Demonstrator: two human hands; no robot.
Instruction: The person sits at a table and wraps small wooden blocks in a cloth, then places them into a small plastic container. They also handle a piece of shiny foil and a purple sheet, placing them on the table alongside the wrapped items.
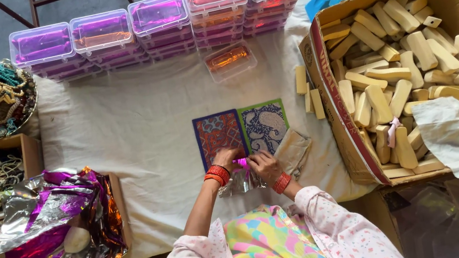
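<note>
Wrapping at lower centre of frame: left hand (225, 159) and right hand (263, 165) both pinching purple foil (241, 163) around something hidden, best keeping folds tight and flat, just below the patterned cards (241, 130).

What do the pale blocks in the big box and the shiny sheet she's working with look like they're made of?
The pale blocks look like raw, unfinished wood: matte tan, rough-cut, no gloss. The shiny sheet under the left hand and right hand looks like thin metallic foil or film: mirror-bright, crinkled, purple-tinted.
</note>
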